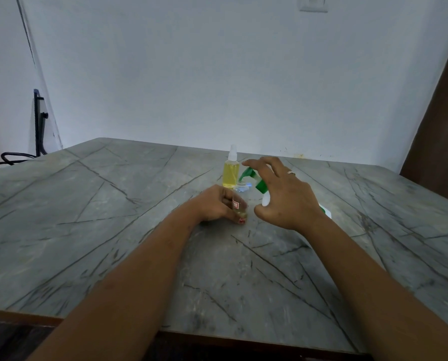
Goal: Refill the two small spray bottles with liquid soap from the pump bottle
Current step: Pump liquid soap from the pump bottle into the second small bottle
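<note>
My left hand grips a small clear spray bottle standing uncapped on the table, with a little yellowish liquid at its bottom. My right hand holds the white pump bottle, tilted to the left; its green pump head has its nozzle over the small bottle's open neck, and my fingers lie over the pump. Most of the pump bottle's body is hidden behind my hand. A second small spray bottle, full of yellow liquid and with its white sprayer on, stands just behind.
The grey marble-patterned table runs up to a white wall. A dark door or panel is at the right. A black stand and cable are off the table's far left corner.
</note>
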Tool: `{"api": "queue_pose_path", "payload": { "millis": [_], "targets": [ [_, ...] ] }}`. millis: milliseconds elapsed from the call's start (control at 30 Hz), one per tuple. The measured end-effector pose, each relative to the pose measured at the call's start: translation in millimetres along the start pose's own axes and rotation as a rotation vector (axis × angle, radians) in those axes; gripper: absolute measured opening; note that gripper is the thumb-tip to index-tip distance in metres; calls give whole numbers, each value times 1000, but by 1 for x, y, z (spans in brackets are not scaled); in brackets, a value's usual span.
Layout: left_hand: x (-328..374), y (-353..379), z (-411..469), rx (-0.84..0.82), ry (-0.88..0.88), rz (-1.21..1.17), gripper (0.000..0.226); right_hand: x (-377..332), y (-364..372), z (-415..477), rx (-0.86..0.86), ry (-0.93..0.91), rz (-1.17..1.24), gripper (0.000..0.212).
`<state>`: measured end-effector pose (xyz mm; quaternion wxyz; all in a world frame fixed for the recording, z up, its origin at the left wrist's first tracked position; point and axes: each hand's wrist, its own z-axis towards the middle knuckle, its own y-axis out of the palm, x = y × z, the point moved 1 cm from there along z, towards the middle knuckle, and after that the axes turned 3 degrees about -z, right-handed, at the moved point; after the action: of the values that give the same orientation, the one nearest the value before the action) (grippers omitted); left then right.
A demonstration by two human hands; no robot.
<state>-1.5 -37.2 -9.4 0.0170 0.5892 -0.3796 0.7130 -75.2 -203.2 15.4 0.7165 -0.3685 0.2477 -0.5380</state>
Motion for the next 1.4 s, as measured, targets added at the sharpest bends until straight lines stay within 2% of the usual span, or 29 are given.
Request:
{"api": "queue_pose_path", "payload": {
  "millis": [133, 333, 433, 533, 667, 900, 1133, 1300, 1400],
  "targets": [
    [0, -1, -1, -12, 11, 10, 31, -1, -2, 0, -25, -70, 47, 91],
    [2, 1, -2, -12, 15, 9, 33, -2, -7, -1, 27, -56, 69, 59],
    [2, 1, -2, -20, 15, 23, 33, -5, -8, -1, 42, -33, 72, 52],
    [1, 1, -2, -14, 14, 18, 33, -6, -8, 0, 31, -38, 73, 54],
    [1, 0, -1, -4, 11, 23, 33, -3, -5, 0, -4, -52, 82, 72],
    [1, 1, -2, -9, 22, 5, 34, -3, -5, 1, 50, -4, 87, 52],
    [1, 1, -1, 18, 10, 27, 31, -5, -6, -1, 41, -46, 69, 64],
    [1, 1, -2, -2, 20, 24, 33, -5, -7, 0, 54, 1, 78, 53],
    [1, 1, -1, 5, 16, 30, 34, -7, -5, 0, 54, -6, 70, 54]
  ]
}}
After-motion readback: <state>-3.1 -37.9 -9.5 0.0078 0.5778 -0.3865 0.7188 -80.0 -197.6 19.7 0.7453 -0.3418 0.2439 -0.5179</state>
